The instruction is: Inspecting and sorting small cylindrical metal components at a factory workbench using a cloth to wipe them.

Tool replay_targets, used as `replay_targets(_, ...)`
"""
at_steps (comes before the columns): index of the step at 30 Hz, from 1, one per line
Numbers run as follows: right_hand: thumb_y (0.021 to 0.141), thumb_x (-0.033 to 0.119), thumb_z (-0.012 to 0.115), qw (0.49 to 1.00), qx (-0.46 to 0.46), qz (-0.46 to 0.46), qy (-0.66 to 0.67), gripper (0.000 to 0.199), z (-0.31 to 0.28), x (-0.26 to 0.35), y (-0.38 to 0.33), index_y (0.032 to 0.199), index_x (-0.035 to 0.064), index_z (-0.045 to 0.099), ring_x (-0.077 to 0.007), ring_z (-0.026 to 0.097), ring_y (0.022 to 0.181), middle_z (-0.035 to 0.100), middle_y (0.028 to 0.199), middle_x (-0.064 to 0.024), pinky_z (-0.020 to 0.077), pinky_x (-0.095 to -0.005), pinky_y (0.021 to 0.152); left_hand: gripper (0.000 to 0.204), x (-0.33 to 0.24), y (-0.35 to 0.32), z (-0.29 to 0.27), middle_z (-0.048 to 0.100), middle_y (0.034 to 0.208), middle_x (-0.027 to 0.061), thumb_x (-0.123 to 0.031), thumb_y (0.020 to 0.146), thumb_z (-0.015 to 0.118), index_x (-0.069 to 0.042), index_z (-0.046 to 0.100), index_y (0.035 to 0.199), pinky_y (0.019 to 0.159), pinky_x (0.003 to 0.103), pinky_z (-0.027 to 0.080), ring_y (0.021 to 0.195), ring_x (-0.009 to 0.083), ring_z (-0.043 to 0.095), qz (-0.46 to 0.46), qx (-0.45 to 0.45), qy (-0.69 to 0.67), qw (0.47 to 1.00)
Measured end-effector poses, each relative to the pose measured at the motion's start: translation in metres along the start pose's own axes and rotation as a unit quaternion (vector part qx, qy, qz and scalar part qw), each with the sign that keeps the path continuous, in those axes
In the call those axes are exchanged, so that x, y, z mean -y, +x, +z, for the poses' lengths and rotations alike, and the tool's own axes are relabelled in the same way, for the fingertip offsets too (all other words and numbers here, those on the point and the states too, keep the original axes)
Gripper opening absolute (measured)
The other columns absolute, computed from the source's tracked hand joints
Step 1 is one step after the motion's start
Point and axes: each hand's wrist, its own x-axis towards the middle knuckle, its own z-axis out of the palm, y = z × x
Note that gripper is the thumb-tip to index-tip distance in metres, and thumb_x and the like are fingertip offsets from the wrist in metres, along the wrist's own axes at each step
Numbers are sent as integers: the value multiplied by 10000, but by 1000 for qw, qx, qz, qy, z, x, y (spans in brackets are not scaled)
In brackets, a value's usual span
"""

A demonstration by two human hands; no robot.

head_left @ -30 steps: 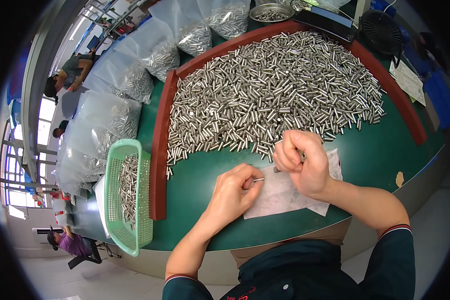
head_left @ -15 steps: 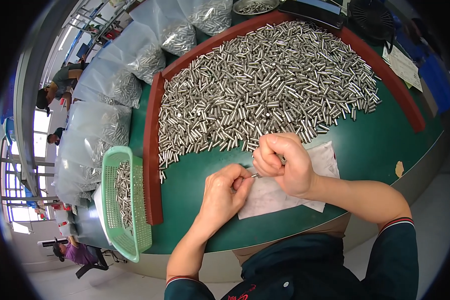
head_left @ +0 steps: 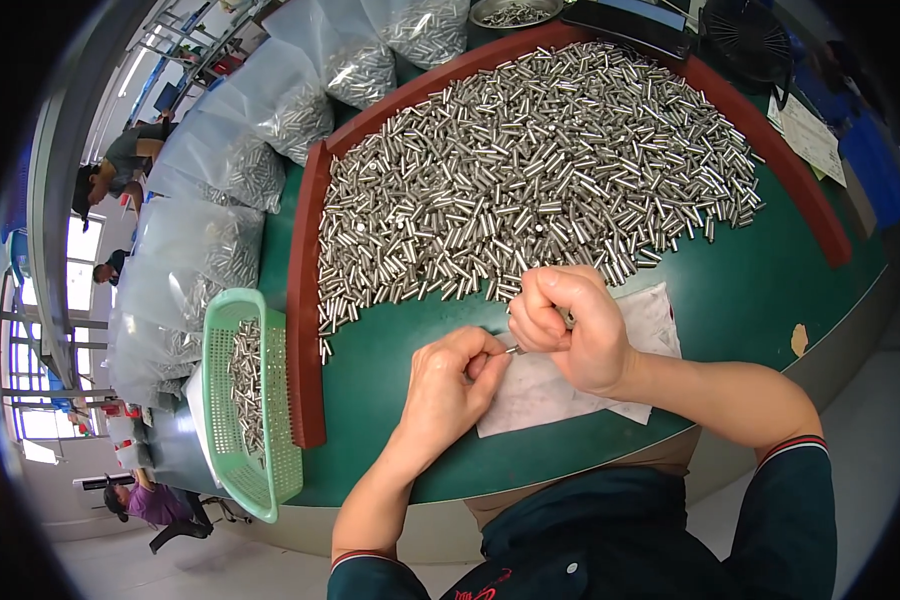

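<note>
My left hand [head_left: 442, 382] pinches a small shiny metal pin [head_left: 513, 350] between thumb and fingertips, with its end poking out to the right. Close beside it, my right hand [head_left: 585, 335] is curled into a fist; whatever it holds, if anything, is hidden by the fingers. Both hands are over a stained whitish cloth [head_left: 540, 400] that lies on the green tabletop [head_left: 370, 370]. Just beyond them spreads a wide heap of short metal pins [head_left: 540, 170], whose near edge comes close to my right knuckles.
A red-brown rail [head_left: 306, 330] borders the heap. Left of it stands a green mesh basket [head_left: 288, 480] with pins inside. Clear plastic bags [head_left: 205, 240] of pins line the left and back. A phone-like dark device [head_left: 630, 28] and a black fan [head_left: 745, 40] sit at the back right.
</note>
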Motion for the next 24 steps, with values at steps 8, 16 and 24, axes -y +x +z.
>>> replay_targets(8,858,203,337,1000,7,0,-8,369,3,-3,1,509,90,299,-76,209,408,267,437,23,181,-240,411,79,2,-1,-1,484,539,85,-17,679,618,7,547,655,437,298,362,439,175,435,-16,-2,-16,1000)
replay_targets(16,857,177,335,996,-3,-21,-88,360,14,-5,0,512,87,288,-68,224,439,260,472,31,184,-232,427,94,1,2,-1,456,486,90,-7,670,611,21,536,620,421,307,347,411,189,420,-28,8,-24,999)
replay_targets(24,849,176,338,998,-1,-18,-55,354,10,-5,2,510,89,287,-70,219,434,259,461,28,180,-237,423,91,-1,1,2,444,486,100,-1,675,604,19,528,628,424,316,346,413,199,421,-10,-11,-18,1000)
